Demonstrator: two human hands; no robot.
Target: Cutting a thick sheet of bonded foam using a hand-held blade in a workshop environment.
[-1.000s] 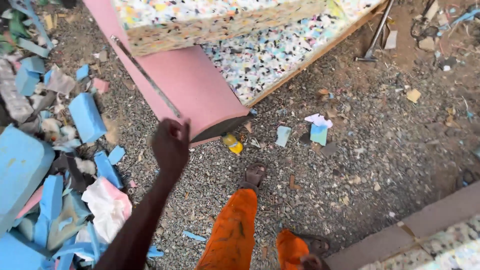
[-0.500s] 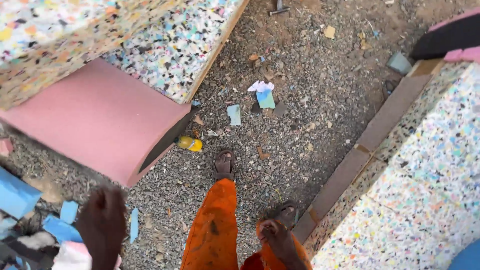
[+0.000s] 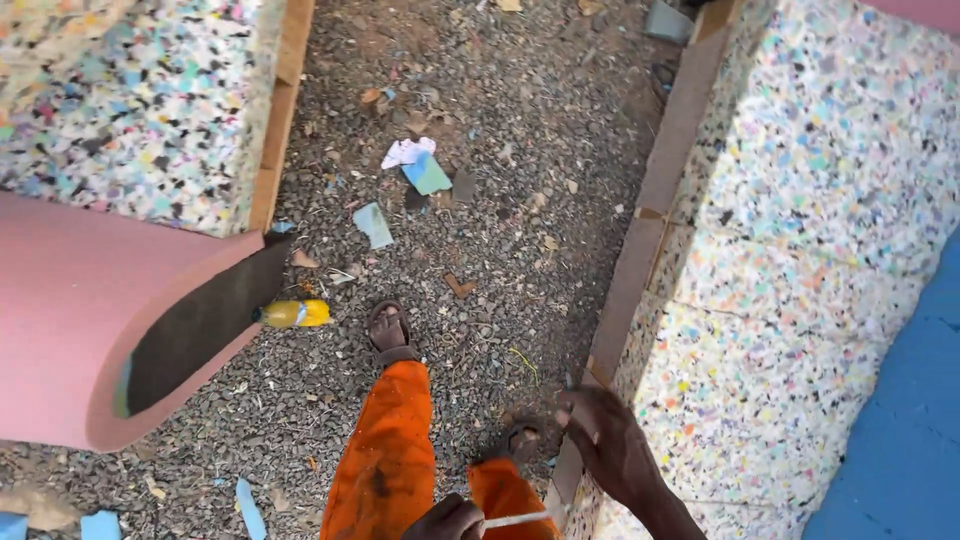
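gritty gravel underfoot; left hand (image 3: 447,518) pinches thin white strip (image 3: 520,519), right hand (image 3: 610,447) loosely curled beside speckled foam (image 3: 800,300).

Gravel ground (image 3: 500,330) strewn with foam scraps (image 3: 425,172) and a yellow bottle (image 3: 295,314)

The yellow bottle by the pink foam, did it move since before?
No. The yellow bottle lies at the lower corner of the curled pink foam sheet, on the gravel, as before. Only the head camera shifted.
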